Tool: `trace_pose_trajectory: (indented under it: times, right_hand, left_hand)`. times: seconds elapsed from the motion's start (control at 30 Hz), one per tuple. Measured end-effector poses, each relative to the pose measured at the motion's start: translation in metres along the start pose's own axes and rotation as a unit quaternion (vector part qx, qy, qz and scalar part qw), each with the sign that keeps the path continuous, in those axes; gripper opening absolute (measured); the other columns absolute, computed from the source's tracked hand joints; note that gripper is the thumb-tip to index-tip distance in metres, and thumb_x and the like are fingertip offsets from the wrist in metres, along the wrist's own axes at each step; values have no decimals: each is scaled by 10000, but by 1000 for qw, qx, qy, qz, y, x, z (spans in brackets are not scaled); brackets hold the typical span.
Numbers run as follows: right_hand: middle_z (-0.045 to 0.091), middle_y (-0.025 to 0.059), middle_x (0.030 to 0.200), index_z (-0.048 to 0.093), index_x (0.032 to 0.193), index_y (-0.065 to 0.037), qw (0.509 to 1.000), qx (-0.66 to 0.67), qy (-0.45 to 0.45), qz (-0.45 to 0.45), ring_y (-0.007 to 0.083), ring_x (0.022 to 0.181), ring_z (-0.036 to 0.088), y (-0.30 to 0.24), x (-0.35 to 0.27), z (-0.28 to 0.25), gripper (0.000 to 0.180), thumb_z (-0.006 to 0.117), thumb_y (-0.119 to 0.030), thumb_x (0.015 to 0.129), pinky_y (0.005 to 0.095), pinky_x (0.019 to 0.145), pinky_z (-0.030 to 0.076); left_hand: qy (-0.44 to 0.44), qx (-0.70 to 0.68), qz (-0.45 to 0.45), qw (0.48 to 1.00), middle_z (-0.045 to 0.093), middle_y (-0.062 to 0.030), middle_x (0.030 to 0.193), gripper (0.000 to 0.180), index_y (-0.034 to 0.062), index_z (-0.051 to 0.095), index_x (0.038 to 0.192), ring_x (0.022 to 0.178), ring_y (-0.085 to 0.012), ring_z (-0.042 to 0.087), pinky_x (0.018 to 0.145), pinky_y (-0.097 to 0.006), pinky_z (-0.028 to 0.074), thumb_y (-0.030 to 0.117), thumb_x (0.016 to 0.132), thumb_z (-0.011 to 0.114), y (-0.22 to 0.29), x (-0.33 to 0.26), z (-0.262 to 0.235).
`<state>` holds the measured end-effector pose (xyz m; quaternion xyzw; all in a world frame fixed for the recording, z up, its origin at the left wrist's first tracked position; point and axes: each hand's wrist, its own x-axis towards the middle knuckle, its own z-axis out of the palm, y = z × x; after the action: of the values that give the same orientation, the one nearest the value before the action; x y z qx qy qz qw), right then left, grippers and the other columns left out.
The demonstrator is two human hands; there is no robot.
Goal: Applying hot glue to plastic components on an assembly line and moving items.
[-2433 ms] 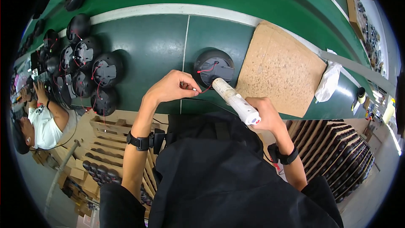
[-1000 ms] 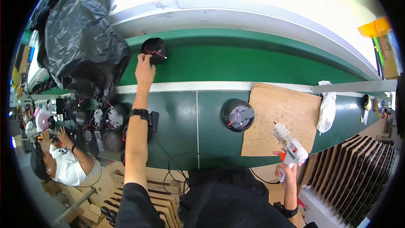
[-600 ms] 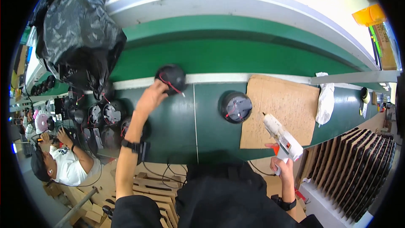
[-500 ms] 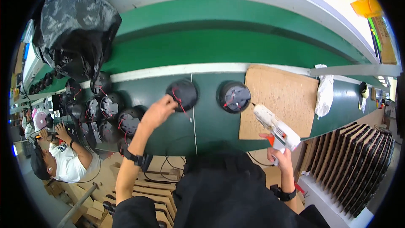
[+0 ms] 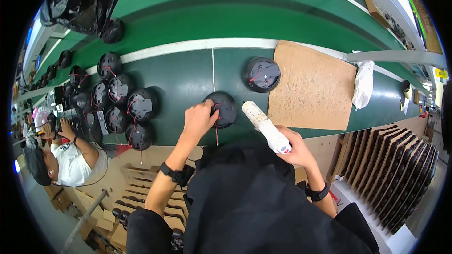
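Note:
My left hand (image 5: 197, 118) grips the left rim of a round black part (image 5: 222, 108) with red wires, lying on the dark green bench near its front edge. My right hand (image 5: 292, 146) holds a white glue gun (image 5: 264, 126), its nozzle pointing up-left close to that part's right side. A second round black part (image 5: 261, 74) with a red wire lies farther back, next to a brown cardboard sheet (image 5: 313, 87).
Several more round black parts (image 5: 120, 101) are clustered at the left. A green conveyor belt (image 5: 245, 14) runs behind the bench. A white rag (image 5: 363, 84) lies right of the cardboard. A person in a white shirt (image 5: 66, 157) works at lower left. Dark slotted trays (image 5: 395, 164) stand at right.
My left hand fetched a round black part from the far belt and drew it to the bench's front. My right hand swung the glue gun from the right in beside it.

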<state>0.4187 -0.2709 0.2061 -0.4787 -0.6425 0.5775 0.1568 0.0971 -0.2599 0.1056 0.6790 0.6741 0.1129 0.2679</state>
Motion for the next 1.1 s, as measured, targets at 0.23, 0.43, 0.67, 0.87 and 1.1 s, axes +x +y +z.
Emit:
trace_pose_trajectory:
  times: [0.23, 0.43, 0.67, 0.87, 1.1]
  right_hand:
    - [656, 200, 1240, 615, 1259, 11, 998, -25, -22, -53, 408, 1120, 646, 6, 8, 23, 560, 697, -67, 711, 406, 957, 514]
    - [651, 155, 1217, 612, 1213, -31, 997, -71, -19, -39, 436, 1048, 620, 19, 16, 46, 575, 637, -62, 639, 442, 851, 534]
    - [635, 46, 1199, 619, 1159, -101, 973, -220, -40, -59, 348, 907, 662, 30, 35, 67, 481, 718, -110, 688, 419, 680, 543]
    - [610, 41, 1232, 572, 1208, -128, 963, -264, -33, -42, 355, 919, 670, 33, 40, 84, 568, 707, -56, 661, 467, 693, 554]
    - [601, 73, 1077, 568, 1155, -122, 959, -281, -32, -15, 375, 851, 665, 28, 40, 95, 508, 729, -71, 675, 477, 686, 546]
  left_hand:
    - [-69, 81, -37, 994, 705, -143, 714, 196, 48, 719, 820, 701, -355, 709, 631, -442, 557, 242, 832, 749, 1, 3, 6]
    - [-56, -108, -57, 991, 726, -169, 805, 148, 11, 700, 869, 721, -338, 713, 669, -400, 548, 157, 875, 679, 1, 22, -12]
    - [-110, -176, 74, 975, 724, -179, 954, 158, -5, 711, 981, 841, -314, 709, 767, -417, 546, 136, 917, 678, -37, 66, -10]
    - [-147, -212, 47, 965, 743, -138, 935, 178, 4, 741, 1033, 830, -225, 701, 791, -351, 555, 153, 949, 694, -37, 70, -8]
    - [-134, -231, 37, 963, 745, -128, 948, 178, 7, 744, 1064, 837, -216, 695, 790, -346, 555, 135, 958, 679, -39, 62, -13]
